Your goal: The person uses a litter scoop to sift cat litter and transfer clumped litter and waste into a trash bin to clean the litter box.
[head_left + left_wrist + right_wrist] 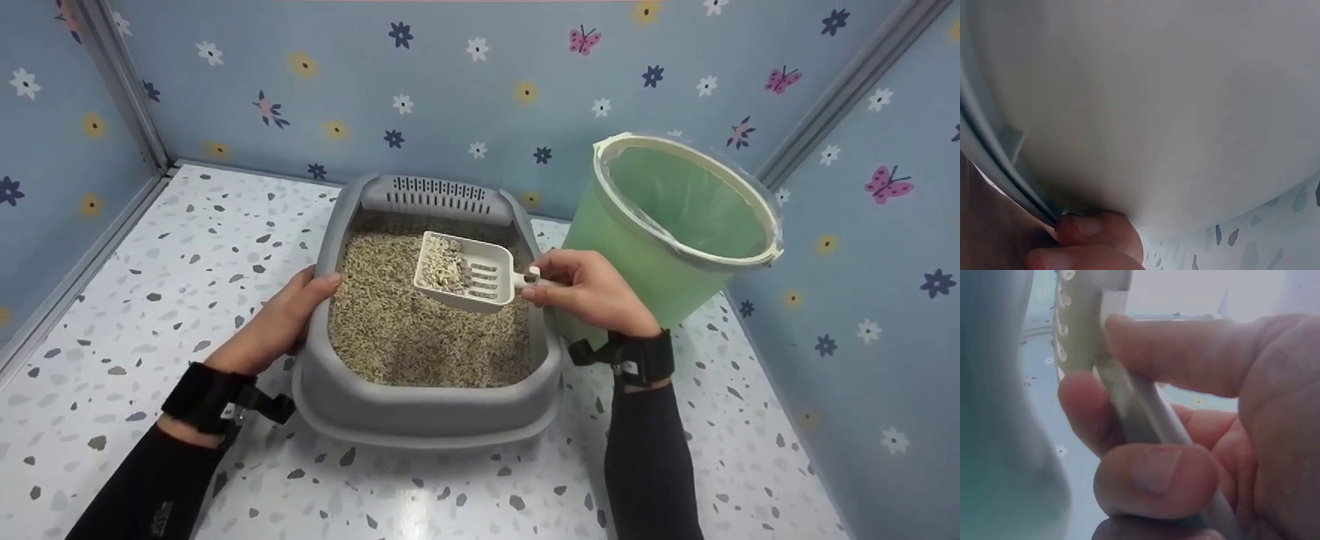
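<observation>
A grey litter box (427, 412) stands on the floor, filled with tan granular litter (375, 300). My left hand (289, 315) grips its left rim, the thumb on top; in the left wrist view the fingers (1100, 233) curl beneath the rim against the outer wall. Between thumb and fingers, my right hand (592, 289) holds the handle of a white slotted litter scoop (487, 281) above the box. Pale clumps of litter (442, 266) lie in the scoop's front part. In the right wrist view, fingers (1157, 478) wrap the scoop handle (1154, 410).
A green bin (622, 255) with a cream rim and a clear liner stands right of the box, close behind my right hand. Blue flowered panels (450, 75) enclose the back and sides. The floor (187, 262) is white with grey specks.
</observation>
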Action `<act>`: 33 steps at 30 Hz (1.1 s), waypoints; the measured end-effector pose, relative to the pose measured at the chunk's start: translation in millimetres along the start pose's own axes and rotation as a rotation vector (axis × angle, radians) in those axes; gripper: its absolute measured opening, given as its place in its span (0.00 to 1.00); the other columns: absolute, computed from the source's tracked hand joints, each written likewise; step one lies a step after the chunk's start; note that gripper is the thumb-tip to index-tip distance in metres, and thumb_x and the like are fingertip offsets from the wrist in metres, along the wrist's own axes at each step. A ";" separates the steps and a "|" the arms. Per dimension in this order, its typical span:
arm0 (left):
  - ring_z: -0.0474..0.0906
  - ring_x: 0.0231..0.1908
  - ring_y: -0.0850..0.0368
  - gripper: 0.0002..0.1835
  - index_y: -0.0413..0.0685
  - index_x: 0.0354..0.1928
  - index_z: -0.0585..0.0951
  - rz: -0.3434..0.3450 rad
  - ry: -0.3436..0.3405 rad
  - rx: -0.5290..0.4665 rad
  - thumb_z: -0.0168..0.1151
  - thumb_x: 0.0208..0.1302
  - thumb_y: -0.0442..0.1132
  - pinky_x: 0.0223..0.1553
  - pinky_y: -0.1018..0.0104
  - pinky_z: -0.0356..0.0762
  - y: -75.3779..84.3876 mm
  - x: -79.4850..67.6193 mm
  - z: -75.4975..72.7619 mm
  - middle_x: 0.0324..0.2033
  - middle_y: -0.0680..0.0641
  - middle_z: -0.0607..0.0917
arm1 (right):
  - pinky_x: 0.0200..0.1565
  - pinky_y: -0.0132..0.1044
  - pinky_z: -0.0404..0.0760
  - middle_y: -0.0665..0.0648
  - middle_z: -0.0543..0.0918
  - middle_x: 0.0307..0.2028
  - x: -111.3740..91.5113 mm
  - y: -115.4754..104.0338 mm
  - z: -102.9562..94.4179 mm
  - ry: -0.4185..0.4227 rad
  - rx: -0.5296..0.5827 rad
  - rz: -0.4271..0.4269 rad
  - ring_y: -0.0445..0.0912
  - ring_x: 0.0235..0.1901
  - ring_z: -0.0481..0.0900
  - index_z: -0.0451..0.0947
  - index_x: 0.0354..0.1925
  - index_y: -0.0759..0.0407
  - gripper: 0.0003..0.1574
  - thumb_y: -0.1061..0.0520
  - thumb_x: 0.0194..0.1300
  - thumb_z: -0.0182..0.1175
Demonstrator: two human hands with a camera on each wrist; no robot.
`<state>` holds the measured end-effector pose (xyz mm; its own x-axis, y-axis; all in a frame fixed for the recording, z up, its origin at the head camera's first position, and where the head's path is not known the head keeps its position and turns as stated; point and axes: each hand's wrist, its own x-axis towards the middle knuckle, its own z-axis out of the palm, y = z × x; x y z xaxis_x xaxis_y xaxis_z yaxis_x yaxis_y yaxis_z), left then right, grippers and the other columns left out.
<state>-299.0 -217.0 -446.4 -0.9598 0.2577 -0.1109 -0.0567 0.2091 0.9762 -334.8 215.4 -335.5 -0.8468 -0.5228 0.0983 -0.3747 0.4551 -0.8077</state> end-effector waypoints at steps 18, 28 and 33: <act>0.86 0.45 0.35 0.47 0.48 0.88 0.53 -0.005 -0.021 -0.030 0.45 0.84 0.72 0.40 0.47 0.89 1.3 -1.9 -0.1 0.54 0.29 0.79 | 0.36 0.32 0.81 0.52 0.93 0.36 -8.3 9.6 -5.7 0.103 -0.049 -0.069 0.44 0.32 0.83 0.96 0.46 0.53 0.12 0.51 0.67 0.83; 0.81 0.27 0.52 0.46 0.44 0.85 0.56 0.008 -0.007 -0.003 0.46 0.84 0.71 0.24 0.61 0.80 1.3 -0.7 1.4 0.36 0.40 0.79 | 0.37 0.34 0.84 0.52 0.94 0.38 -8.5 12.9 -9.5 0.140 -0.095 -0.089 0.47 0.33 0.85 0.96 0.47 0.53 0.12 0.51 0.67 0.83; 0.82 0.29 0.49 0.45 0.46 0.85 0.57 0.003 -0.007 -0.010 0.46 0.84 0.71 0.26 0.58 0.82 -0.1 -1.3 1.2 0.39 0.38 0.78 | 0.40 0.34 0.86 0.52 0.94 0.40 -12.4 12.5 -14.5 0.138 -0.086 -0.082 0.47 0.36 0.88 0.95 0.47 0.54 0.12 0.55 0.67 0.82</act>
<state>-297.4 -216.2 -446.6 -0.9582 0.2646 -0.1087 -0.0561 0.1989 0.9784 -334.5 238.0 -338.4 -0.8538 -0.4592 0.2453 -0.4703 0.4782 -0.7417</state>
